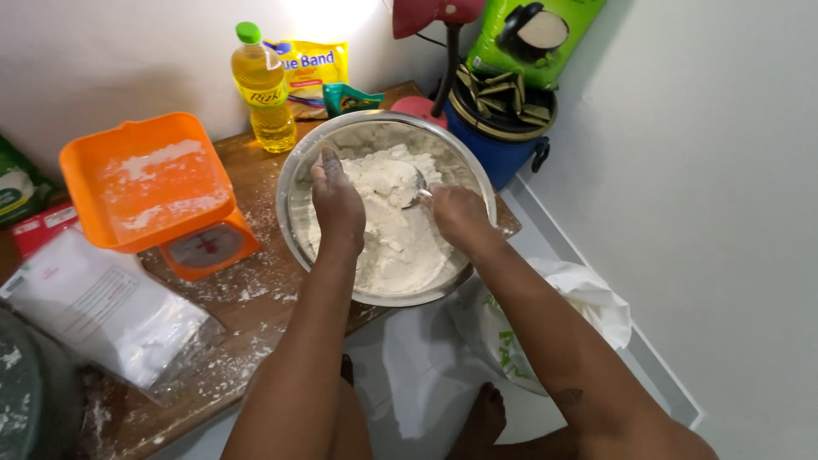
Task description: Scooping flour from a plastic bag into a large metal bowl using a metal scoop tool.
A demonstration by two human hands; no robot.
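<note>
Flour (pixel 400 247) is heaped in a steel bowl (pixel 294 183) set on a dusty wooden board (pixel 256 298). Well left of the fingers, an orange scale tray (pixel 145 179) and a plastic bag of white powder (pixel 102 307) are seen. The left hand (pixel 336 200) is pressed fingers-down into the heap; its spread cannot be told. Just right of those fingers, a spoon (pixel 415 189) is gripped by the right hand (pixel 456 213), closed on the handle. The spoon's long axis runs roughly left-right, bowl end pointing left toward the left fingers, which are nearer the flour's middle.

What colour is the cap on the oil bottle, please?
Green; the cap on the oil bottle shows in the head view.
</note>
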